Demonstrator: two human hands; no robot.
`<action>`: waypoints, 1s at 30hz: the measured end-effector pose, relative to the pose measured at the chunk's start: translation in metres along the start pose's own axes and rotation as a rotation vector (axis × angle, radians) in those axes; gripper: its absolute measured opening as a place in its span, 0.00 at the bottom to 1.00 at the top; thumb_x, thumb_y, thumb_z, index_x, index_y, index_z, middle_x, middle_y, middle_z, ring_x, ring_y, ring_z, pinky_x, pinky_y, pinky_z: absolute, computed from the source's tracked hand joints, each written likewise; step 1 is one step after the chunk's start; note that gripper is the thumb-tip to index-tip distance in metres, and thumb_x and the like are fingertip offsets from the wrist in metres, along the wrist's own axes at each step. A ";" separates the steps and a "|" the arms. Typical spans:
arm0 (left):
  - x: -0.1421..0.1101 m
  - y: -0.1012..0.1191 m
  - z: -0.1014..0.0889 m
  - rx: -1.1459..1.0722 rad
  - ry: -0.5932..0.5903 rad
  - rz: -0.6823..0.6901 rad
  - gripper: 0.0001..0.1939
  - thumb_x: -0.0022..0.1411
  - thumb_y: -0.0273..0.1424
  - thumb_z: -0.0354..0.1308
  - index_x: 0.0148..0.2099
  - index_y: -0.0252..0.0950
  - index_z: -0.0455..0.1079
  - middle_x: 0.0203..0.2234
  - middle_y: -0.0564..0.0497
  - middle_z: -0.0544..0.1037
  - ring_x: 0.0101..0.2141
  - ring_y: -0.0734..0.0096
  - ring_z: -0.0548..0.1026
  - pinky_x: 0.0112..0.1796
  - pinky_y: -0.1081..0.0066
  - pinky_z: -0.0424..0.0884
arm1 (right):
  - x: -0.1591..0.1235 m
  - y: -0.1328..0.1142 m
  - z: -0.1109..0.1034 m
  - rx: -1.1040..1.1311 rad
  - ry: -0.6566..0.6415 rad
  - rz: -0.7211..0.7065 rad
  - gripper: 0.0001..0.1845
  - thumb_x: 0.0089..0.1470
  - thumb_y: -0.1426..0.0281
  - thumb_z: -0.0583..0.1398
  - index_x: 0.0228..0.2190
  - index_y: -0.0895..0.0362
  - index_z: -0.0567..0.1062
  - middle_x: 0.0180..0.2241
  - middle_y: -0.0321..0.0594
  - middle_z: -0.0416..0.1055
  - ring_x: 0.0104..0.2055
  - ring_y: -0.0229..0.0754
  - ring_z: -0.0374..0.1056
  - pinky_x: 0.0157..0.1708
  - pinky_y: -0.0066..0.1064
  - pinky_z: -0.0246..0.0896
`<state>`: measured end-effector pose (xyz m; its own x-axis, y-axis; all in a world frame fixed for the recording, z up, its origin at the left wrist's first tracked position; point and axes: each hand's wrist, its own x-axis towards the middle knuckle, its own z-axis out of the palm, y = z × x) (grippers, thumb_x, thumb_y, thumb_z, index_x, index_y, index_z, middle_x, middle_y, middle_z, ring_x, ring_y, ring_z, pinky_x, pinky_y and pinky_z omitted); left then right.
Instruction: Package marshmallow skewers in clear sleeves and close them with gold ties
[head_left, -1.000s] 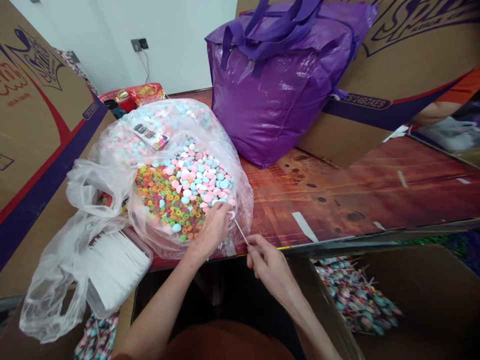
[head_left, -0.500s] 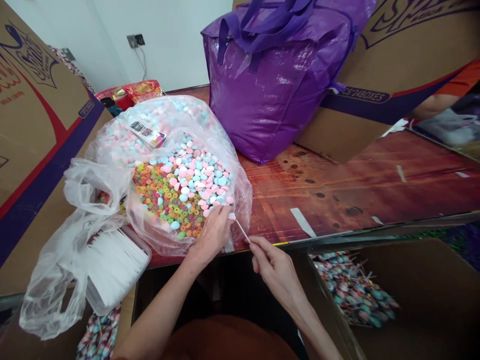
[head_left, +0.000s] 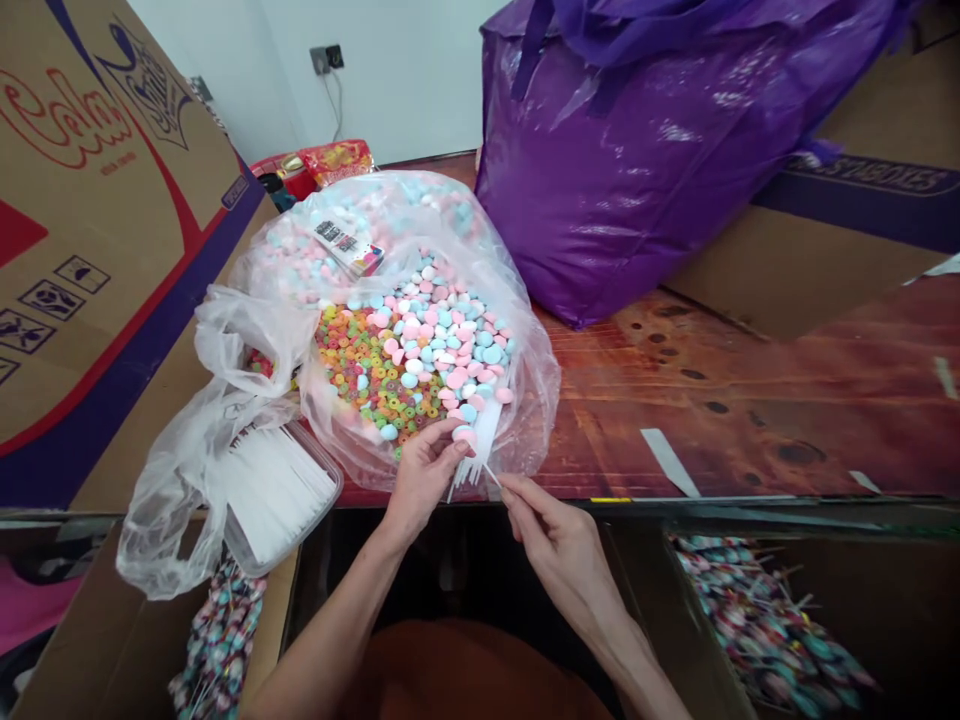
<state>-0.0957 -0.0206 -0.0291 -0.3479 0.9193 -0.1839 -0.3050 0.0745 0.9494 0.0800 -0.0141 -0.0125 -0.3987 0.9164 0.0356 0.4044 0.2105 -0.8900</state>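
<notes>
Between the thumb and fingers of my left hand [head_left: 426,470] is a round pink candy [head_left: 464,436]. My right hand [head_left: 551,525] pinches a thin white stick [head_left: 492,476], whose far end points up toward that candy; whether they touch I cannot tell. Several more white sticks [head_left: 487,432] lie behind my fingertips at the edge of a clear plastic bag [head_left: 536,400]. Inside the bag are loose pink, blue and white candies [head_left: 450,340] and small ring-shaped candies [head_left: 367,370] in orange, green and red.
A tub of white sticks [head_left: 281,490] stands at the left beside a crumpled plastic bag [head_left: 161,530]. Cardboard boxes [head_left: 97,400] and a purple bag [head_left: 600,190] flank the candies. Wrapped lollipops [head_left: 772,620] fill a box below the table [head_left: 615,400] at right.
My view has turned, so the scene sits further right. My left hand has drawn back slightly from the candies, showing the pink candy in its fingers and the loose sticks behind.
</notes>
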 end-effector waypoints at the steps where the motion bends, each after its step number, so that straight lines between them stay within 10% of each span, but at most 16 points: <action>1: -0.002 0.000 -0.001 -0.010 0.013 -0.002 0.21 0.54 0.37 0.70 0.48 0.33 0.77 0.30 0.50 0.80 0.30 0.73 0.74 0.35 0.73 0.70 | 0.000 -0.001 0.000 -0.014 -0.005 -0.005 0.21 0.63 0.61 0.55 0.43 0.59 0.83 0.21 0.36 0.71 0.22 0.37 0.66 0.26 0.26 0.64; 8: -0.015 -0.003 -0.005 0.164 0.126 0.181 0.14 0.59 0.33 0.64 0.47 0.36 0.79 0.39 0.46 0.79 0.37 0.66 0.77 0.39 0.68 0.74 | 0.000 -0.007 0.000 -0.105 -0.032 -0.057 0.19 0.62 0.64 0.56 0.43 0.60 0.83 0.35 0.46 0.83 0.33 0.46 0.79 0.35 0.28 0.71; 12: -0.029 -0.008 -0.007 0.442 0.194 0.376 0.11 0.64 0.29 0.60 0.46 0.39 0.80 0.38 0.46 0.79 0.42 0.64 0.76 0.42 0.68 0.72 | -0.002 -0.015 0.006 -0.130 -0.050 -0.105 0.19 0.63 0.67 0.54 0.40 0.60 0.83 0.27 0.41 0.81 0.25 0.41 0.75 0.28 0.25 0.67; 30: -0.044 0.010 -0.032 0.835 0.187 0.443 0.15 0.70 0.27 0.52 0.53 0.39 0.77 0.43 0.45 0.80 0.43 0.65 0.77 0.45 0.66 0.73 | 0.002 -0.014 0.037 -0.082 -0.001 -0.107 0.15 0.65 0.67 0.53 0.33 0.59 0.78 0.21 0.34 0.71 0.19 0.34 0.64 0.22 0.24 0.55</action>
<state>-0.1119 -0.0723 -0.0192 -0.4372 0.8593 0.2653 0.5920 0.0529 0.8042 0.0427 -0.0275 -0.0165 -0.4439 0.8870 0.1274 0.4253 0.3337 -0.8413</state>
